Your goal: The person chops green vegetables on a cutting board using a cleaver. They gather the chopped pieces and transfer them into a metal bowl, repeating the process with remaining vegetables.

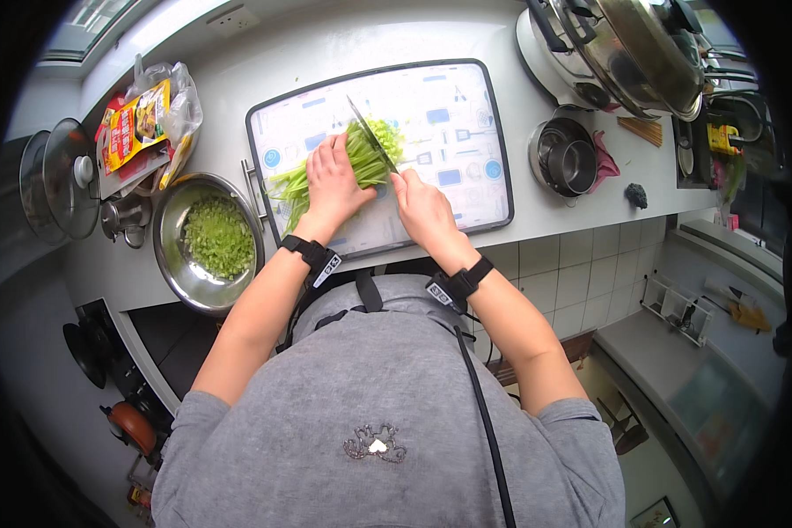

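Observation:
A bunch of long green stalks [304,187], celery-like, lies across the left half of a patterned cutting board [343,106] with a dark rim. My left hand [333,180] presses down on the bunch, its fingers closed over the stalks. In my right hand [424,207] is the handle of a kitchen knife [371,132], whose blade slants up and left through the stalks' right end. Small chopped green pieces [387,136] lie beside the blade on its far right side. The knife's handle is mostly hidden by my fingers.
A steel bowl [161,231] holding chopped greens stands left of the board. Beyond it are food packets [138,123] and glass lids [70,176]. To the right sit small metal pots [572,167], a pink cloth [605,163] and a large steamer pot [642,57].

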Demonstrator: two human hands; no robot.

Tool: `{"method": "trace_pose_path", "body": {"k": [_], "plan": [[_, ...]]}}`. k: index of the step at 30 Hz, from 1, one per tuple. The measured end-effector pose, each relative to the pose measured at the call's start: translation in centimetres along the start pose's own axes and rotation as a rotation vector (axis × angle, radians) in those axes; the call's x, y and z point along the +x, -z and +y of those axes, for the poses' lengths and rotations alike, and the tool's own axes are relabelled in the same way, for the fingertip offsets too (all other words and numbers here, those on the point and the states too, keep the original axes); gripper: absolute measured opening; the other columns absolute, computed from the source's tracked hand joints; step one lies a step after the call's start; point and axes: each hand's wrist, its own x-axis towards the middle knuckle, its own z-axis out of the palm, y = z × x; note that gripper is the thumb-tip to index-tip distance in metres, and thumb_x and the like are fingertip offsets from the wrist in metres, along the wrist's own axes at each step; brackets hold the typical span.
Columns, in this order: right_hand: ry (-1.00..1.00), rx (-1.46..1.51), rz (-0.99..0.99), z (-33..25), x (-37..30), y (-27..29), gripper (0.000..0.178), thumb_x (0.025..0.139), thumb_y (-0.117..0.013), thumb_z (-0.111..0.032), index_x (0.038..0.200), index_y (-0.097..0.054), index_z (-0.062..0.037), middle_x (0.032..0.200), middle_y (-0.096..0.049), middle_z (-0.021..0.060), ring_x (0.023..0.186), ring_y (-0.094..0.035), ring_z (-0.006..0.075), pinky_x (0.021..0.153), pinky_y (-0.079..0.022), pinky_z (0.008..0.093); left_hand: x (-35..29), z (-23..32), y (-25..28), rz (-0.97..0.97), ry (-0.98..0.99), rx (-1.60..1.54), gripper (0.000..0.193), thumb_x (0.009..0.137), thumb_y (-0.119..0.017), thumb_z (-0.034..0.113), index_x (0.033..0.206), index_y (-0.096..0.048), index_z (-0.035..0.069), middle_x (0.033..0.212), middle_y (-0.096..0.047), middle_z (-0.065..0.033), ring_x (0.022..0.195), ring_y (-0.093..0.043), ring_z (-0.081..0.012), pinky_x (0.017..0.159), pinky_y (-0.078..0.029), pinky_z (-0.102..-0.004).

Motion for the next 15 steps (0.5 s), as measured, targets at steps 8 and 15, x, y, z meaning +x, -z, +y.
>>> {"method": "trace_pose_path", "body": {"k": [8,15], "plan": [[0.008,0.067,0.007,0.2,-0.8,0.0,0.034,0.107,-0.044,-0.033,0.097,-0.056,-0.0025,0.079,-0.064,0.0298,0.078,-0.061,0.0526,0.067,-0.048,0.0584,0.4,0.2,0.1,-0.021,0.058,-0.019,0.108,0.055,-0.088,0.026,0.145,-0.032,0.001,0.132,-0.046,-0.0195,0.128,-0.043,-0.0373,0.112,-0.031,-0.0475],[0.119,0.117,0.128,-0.2,-1.9,0.1,0.027,0.106,-0.047,-0.028,0.103,-0.055,-0.003,0.075,-0.064,0.028,0.076,-0.061,0.052,0.064,-0.048,0.0585,0.3,0.3,0.1,-0.063,0.085,0.014,0.106,0.057,-0.087,0.028,0.144,-0.033,0.001,0.132,-0.045,-0.0197,0.129,-0.04,-0.038,0.113,-0.03,-0.0473]]}}
